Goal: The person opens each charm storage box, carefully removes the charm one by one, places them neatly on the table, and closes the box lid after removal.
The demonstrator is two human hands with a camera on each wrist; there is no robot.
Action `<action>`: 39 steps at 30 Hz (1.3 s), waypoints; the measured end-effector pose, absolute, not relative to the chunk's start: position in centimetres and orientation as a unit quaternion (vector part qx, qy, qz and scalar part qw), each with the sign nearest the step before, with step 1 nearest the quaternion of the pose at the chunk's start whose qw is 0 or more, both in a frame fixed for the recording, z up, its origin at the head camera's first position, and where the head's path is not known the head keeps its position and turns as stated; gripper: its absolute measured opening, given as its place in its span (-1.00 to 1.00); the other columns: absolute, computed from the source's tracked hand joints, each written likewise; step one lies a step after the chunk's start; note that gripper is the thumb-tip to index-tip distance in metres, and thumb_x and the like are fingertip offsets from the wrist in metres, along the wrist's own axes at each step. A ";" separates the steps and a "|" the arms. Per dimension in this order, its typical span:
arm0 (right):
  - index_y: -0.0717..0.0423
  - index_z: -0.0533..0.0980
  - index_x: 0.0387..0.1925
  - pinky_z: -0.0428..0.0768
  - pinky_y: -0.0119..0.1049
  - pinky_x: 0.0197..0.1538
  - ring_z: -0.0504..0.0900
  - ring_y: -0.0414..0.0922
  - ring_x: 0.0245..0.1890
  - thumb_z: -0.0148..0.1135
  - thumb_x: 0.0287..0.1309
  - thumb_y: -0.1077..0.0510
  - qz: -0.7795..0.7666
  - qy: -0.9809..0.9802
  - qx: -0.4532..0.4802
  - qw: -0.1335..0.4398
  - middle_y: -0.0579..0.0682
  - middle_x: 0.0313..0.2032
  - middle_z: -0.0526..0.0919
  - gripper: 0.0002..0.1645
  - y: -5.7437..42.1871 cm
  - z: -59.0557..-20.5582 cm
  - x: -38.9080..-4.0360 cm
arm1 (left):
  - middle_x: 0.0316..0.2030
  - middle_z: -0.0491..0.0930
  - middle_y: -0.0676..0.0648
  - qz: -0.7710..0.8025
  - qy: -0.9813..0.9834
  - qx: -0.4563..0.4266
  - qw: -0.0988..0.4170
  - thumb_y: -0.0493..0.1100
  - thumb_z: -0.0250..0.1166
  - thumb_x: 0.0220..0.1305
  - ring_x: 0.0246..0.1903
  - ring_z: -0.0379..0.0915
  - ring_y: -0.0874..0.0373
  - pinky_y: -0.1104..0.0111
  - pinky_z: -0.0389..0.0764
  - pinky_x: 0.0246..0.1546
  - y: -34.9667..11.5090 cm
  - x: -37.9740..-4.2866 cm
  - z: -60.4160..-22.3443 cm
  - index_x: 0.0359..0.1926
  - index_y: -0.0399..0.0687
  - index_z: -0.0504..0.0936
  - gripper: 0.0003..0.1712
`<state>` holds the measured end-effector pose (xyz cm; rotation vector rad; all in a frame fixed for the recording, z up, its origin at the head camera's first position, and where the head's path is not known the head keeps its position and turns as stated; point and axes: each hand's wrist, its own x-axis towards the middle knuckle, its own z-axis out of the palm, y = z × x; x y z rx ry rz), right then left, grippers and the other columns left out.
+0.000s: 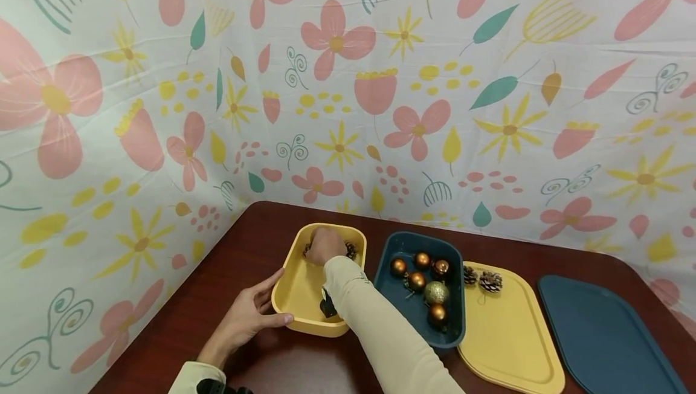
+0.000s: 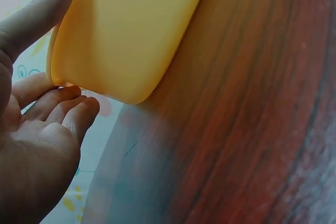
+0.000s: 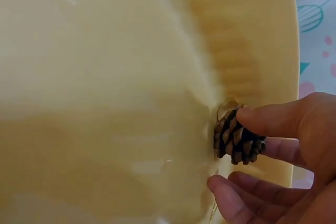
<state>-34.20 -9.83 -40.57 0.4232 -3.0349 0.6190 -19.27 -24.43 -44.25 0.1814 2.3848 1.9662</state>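
A yellow rectangular container (image 1: 302, 282) stands on the table, slightly turned. My left hand (image 1: 243, 316) holds its near left corner, thumb along the front side and index finger against the left side. In the left wrist view, the other fingers lie loosely below the rim. My right hand (image 1: 325, 246) reaches inside, at the far end. The right wrist view shows it pinching a small brown pine cone (image 3: 236, 136) with a thin gold loop, close to the container's wall. Another pine cone (image 1: 350, 251) shows beside this hand in the head view.
Right of it, a dark blue container (image 1: 393, 306) holds several copper-coloured ball ornaments (image 1: 417, 280) and a gold glitter ball (image 1: 437, 293). Further right lie a yellow lid (image 1: 508, 333), bearing two pine cones (image 1: 491, 281), and a blue lid (image 1: 603, 327). Flowered cloth (image 1: 337, 110) hangs behind the table.
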 end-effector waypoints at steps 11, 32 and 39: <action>-0.05 0.54 -0.58 0.43 -0.36 -0.57 0.50 -0.20 -0.59 0.31 0.01 0.00 0.213 -0.962 0.171 0.011 -0.14 -0.57 0.60 -0.81 -8.9 -38.9 -33.1 | 0.39 0.13 -0.02 0.623 0.780 0.051 0.026 -0.21 0.46 -0.07 0.34 0.15 0.01 0.29 0.37 0.25 -24.6 -19.1 -44.7 0.38 0.09 0.16 0.00; -0.06 0.56 -0.06 0.61 -0.28 -0.09 0.59 -0.13 -0.13 0.28 0.01 0.08 0.223 -0.919 0.322 0.044 -0.08 -0.13 0.65 -0.62 -5.4 -29.8 -29.3 | 0.41 0.08 -0.03 0.602 0.795 0.069 0.026 -0.16 0.45 -0.05 0.36 0.09 0.01 0.15 0.26 0.29 -24.6 -19.9 -44.3 0.40 0.16 0.11 0.02; -0.10 0.55 -0.04 0.61 -0.29 -0.11 0.58 -0.15 -0.12 0.30 0.02 0.03 0.244 -0.908 0.338 0.037 -0.08 -0.14 0.64 -0.61 -4.2 -28.5 -27.3 | 0.40 0.10 -0.02 0.593 0.802 0.063 0.027 -0.16 0.44 -0.03 0.36 0.11 0.01 0.14 0.27 0.29 -24.6 -20.0 -44.5 0.39 0.20 0.13 -0.02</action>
